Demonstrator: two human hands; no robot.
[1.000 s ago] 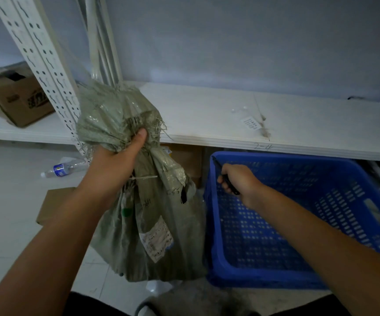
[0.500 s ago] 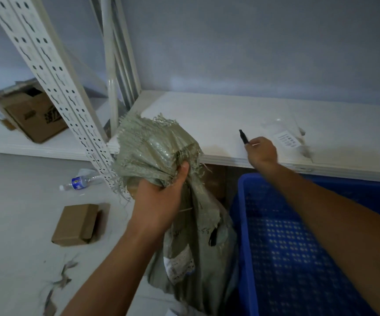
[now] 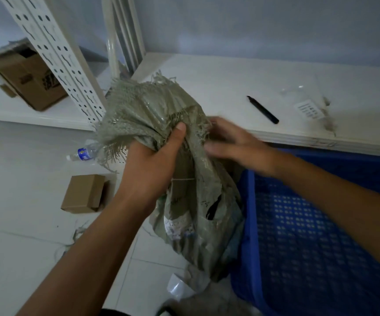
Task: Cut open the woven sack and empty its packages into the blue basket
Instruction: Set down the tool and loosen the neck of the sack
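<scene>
A grey-green woven sack [image 3: 191,208] hangs upright beside the left wall of the blue basket [image 3: 309,236], with its frayed mouth bunched at the top and a white label low on its side. My left hand [image 3: 154,165] is shut around the sack's neck and holds it up. My right hand [image 3: 234,142] is blurred, fingers apart, at the sack's frayed edge; it holds nothing. A black cutter [image 3: 262,109] lies loose on the white shelf [image 3: 230,78] behind the sack. A dark slit shows in the sack's lower side.
A perforated white shelf upright [image 3: 54,55] stands at the left. A large cardboard box [image 3: 25,74] sits on the left shelf. On the tiled floor lie a small cardboard box [image 3: 84,193] and a plastic bottle [image 3: 83,152]. A paper label [image 3: 308,109] rests on the shelf.
My right hand set the black cutter down on the shelf and came back to the sack's frayed mouth. My left hand kept its hold on the sack's neck.
</scene>
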